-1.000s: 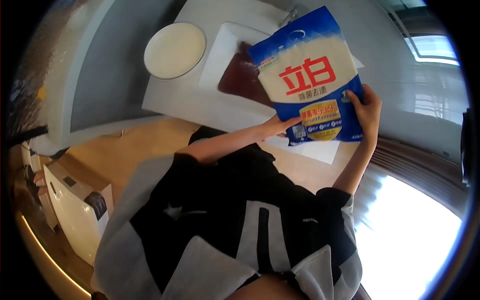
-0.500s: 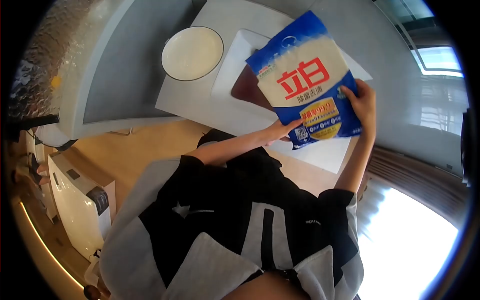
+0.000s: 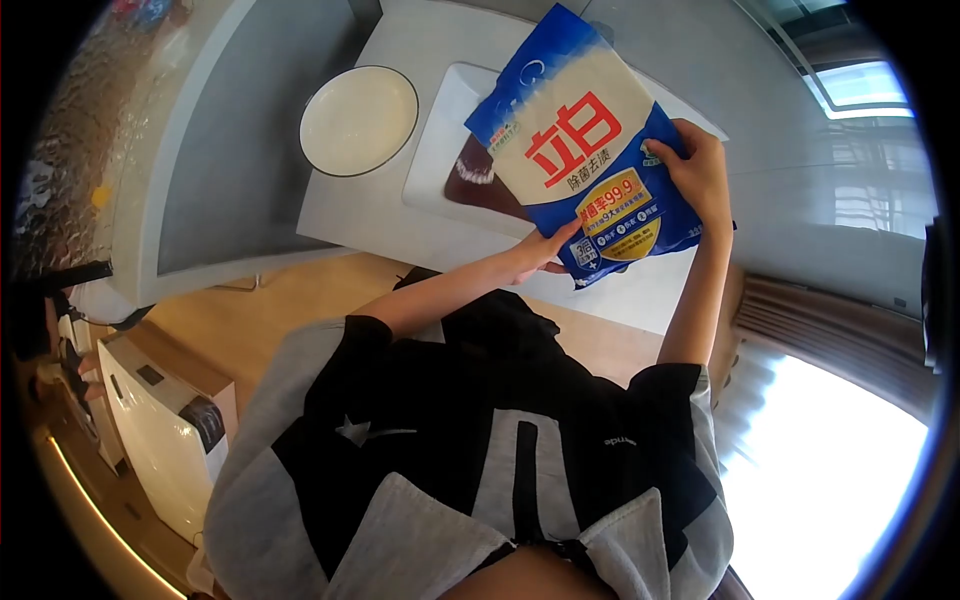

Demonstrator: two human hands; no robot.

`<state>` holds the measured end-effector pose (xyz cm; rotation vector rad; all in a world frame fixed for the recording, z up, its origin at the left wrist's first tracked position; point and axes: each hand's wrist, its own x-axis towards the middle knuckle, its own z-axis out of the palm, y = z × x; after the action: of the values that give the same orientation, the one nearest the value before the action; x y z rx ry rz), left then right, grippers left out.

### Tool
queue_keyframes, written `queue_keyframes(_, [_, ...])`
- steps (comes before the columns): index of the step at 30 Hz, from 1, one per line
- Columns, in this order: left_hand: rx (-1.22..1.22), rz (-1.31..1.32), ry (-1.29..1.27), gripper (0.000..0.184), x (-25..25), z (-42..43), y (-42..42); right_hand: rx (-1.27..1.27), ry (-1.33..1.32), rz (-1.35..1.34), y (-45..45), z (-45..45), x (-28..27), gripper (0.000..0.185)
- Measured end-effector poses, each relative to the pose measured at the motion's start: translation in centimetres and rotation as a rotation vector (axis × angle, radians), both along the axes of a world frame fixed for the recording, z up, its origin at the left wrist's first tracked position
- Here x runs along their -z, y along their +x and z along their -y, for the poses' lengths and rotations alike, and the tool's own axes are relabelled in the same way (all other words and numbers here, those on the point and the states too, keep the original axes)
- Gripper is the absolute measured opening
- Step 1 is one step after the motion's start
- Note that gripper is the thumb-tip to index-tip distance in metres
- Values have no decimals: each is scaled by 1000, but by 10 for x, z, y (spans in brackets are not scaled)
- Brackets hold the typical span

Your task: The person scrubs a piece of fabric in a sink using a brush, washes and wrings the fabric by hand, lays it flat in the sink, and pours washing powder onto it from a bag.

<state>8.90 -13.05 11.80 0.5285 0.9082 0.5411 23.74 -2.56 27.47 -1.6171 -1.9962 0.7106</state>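
A blue and cream detergent bag (image 3: 585,150) with red characters is tilted over the white sink (image 3: 435,130). My left hand (image 3: 543,252) grips the bag's lower left corner. On its right side, my right hand (image 3: 695,172) holds it with the thumb on the front. Dark red cloth (image 3: 482,188) lies in the sink, partly hidden by the bag, with a whitish patch on it. Left of the sink, a round cream basin (image 3: 360,121) with a dark rim rests on the counter (image 3: 345,205).
A grey partition (image 3: 240,130) stands left of the counter. At the lower left is a white glossy cabinet (image 3: 150,430). A brown curtain (image 3: 830,330) and a bright window (image 3: 830,470) are on the right. Part of another person shows at the far left edge.
The bag has shifted left and tilts further over the sink, both hands still on it. A whitish patch now shows on the red cloth. The camera view has shifted slightly.
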Motion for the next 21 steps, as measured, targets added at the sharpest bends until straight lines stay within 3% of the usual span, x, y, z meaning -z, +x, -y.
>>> queue_keyframes(6, [24,-32,-33,83,8,-6,5,18,29,-16,8,2,8,20])
queue_keyframes(11, [-39,-20,131,80,32,-17,-2,111,90,-61,13,20,21,21])
queue_keyframes(16, [75,-58,119,80,13,-25,-16,178,110,-49,11,17,26,22])
queue_keyframes(21, [133,-37,129,79,30,-33,-11,223,87,-33,19,16,39,24])
